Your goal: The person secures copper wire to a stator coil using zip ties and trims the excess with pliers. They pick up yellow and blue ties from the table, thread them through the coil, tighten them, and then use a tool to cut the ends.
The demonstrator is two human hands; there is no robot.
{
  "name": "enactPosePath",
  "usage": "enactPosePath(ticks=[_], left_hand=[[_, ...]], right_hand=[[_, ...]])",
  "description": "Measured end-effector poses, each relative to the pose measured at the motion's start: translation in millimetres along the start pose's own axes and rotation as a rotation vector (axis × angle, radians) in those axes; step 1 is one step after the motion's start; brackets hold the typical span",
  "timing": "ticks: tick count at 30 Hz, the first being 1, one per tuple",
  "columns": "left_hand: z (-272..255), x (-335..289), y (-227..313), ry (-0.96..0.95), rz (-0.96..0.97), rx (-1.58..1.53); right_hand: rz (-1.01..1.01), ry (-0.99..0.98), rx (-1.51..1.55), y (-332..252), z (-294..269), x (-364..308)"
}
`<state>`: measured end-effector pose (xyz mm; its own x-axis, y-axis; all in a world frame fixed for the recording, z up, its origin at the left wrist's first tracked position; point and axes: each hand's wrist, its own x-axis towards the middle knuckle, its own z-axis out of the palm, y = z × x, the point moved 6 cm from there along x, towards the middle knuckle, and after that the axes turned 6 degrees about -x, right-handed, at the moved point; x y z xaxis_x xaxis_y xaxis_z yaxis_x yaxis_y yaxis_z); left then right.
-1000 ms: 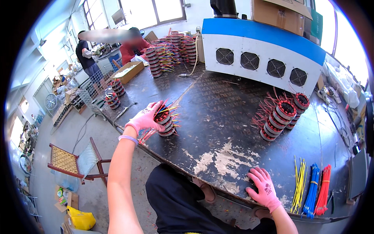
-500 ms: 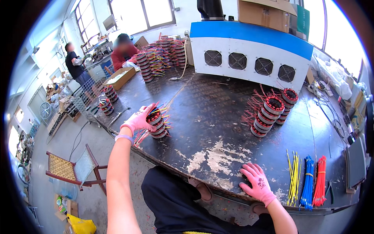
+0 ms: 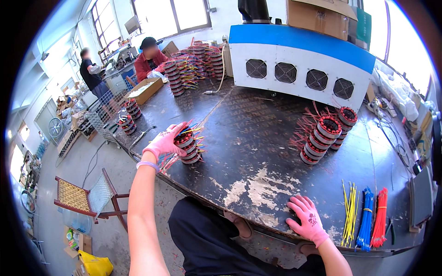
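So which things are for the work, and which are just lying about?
Likely for the work:
wired ring stack in the left grip
ring stacks at right
yellow wires
blue wires
red wires

Probably just lying about:
folding chair
yellow bag
cardboard box

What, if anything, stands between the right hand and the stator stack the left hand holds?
Nothing visible: just worn tabletop lies between the right hand and the stator stack the left hand holds.

Ring stack (image 3: 191,150) upright near table edge (image 3: 209,200), wires (image 3: 200,138) splayed
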<state>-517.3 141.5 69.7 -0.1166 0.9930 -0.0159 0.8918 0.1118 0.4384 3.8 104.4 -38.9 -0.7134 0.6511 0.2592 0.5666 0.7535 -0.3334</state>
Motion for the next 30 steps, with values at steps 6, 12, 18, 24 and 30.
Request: enactPosePath(ticks=[6, 12, 18, 24, 30], left_hand=[[-1.8, -5.6, 13.4, -0.062, -0.065, 0.004], [-5.5, -1.2, 14.7, -0.088, -0.031, 0.051], [-5.6, -4.0, 17.9, 0.018, 0.011, 0.047], [5.3, -13.1, -1.6, 0.062, -0.008, 0.014], [4.7, -4.6, 14.9, 0.059, 0.043, 0.047]], right_hand=[[0.019, -0.016, 0.01, -4.2, -1.7, 2.7], [0.016, 0.008, 0.012, -5.7, -1.1, 1.1], [0.104, 0.273, 0.094, 27.1, -42.6, 11.9], [0.207, 0.662, -0.205, 82.8, -140.7, 77.5], [0.181, 0.396, -0.334, 125.5, -146.0, 117.0]])
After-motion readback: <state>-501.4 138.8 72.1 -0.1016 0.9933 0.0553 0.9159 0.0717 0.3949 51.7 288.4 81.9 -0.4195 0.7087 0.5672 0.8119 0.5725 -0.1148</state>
